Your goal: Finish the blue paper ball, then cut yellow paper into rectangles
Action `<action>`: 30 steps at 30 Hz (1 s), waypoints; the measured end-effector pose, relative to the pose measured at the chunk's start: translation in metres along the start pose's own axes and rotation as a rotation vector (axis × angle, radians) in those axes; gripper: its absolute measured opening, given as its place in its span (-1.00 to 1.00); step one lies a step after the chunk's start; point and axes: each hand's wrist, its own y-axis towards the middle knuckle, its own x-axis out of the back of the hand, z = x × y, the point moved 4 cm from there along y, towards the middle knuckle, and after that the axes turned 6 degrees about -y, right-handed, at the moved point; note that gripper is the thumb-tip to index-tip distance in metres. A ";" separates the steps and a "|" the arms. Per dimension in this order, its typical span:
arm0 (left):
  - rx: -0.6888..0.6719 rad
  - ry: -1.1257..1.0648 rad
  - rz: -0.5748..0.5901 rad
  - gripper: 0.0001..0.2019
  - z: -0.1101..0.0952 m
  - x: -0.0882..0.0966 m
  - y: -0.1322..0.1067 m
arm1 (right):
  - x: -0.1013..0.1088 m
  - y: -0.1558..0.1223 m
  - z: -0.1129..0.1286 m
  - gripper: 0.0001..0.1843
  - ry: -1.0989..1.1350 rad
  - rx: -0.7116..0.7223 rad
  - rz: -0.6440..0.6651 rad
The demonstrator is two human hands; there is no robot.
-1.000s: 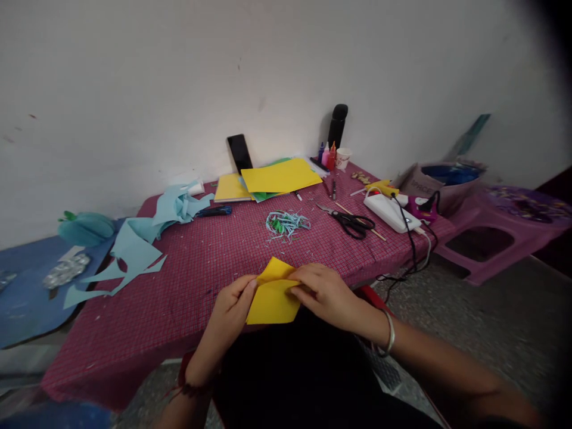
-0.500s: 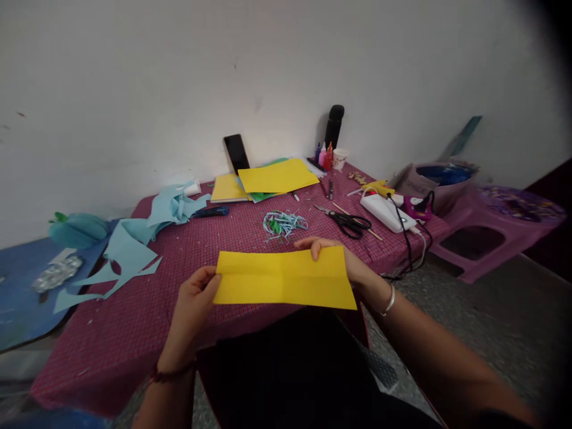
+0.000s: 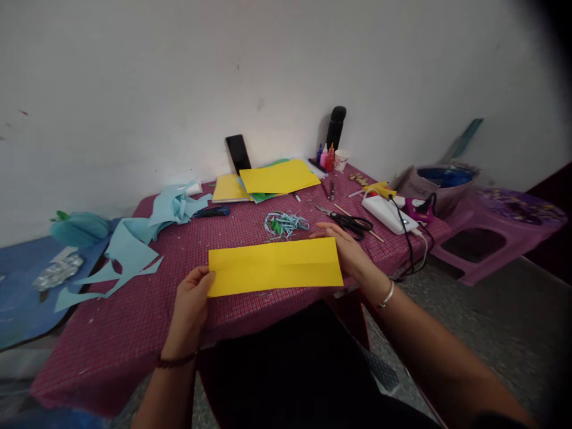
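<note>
A strip of yellow paper [image 3: 273, 266] with faint fold creases is held out level above the front of the table. My left hand [image 3: 191, 296] pinches its left end between thumb and fingers. At the other end, my right hand [image 3: 349, 250] reaches partly behind the paper, its fingers stretched out and showing over the top edge. Its palm side is partly hidden by the sheet. Just beyond the paper lies a tangle of light blue and green paper shreds [image 3: 285, 225]. Black-handled scissors [image 3: 351, 223] rest near my right fingers.
Light blue paper scraps [image 3: 134, 241] spread over the left side of the checked tablecloth [image 3: 134, 322]. Yellow sheets [image 3: 280, 177], a phone [image 3: 238, 154] and small paint bottles [image 3: 329, 158] stand at the back. A white power bank [image 3: 388, 214] with cables sits at the right edge.
The paper has shifted slightly left and up, its right end raised. My right fingers have come off the paper's front and straightened behind it. My left hand keeps its pinch.
</note>
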 end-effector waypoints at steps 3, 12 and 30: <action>-0.002 0.005 0.012 -0.68 0.001 -0.001 -0.001 | 0.009 0.003 0.000 -0.52 -0.114 0.038 -0.023; -0.371 0.763 0.017 -0.56 -0.024 0.008 -0.003 | 0.018 0.008 0.005 -0.72 -0.404 0.096 0.055; -0.686 1.241 0.577 -0.61 0.008 -0.047 -0.031 | 0.005 -0.001 0.013 -0.54 -1.091 0.431 0.084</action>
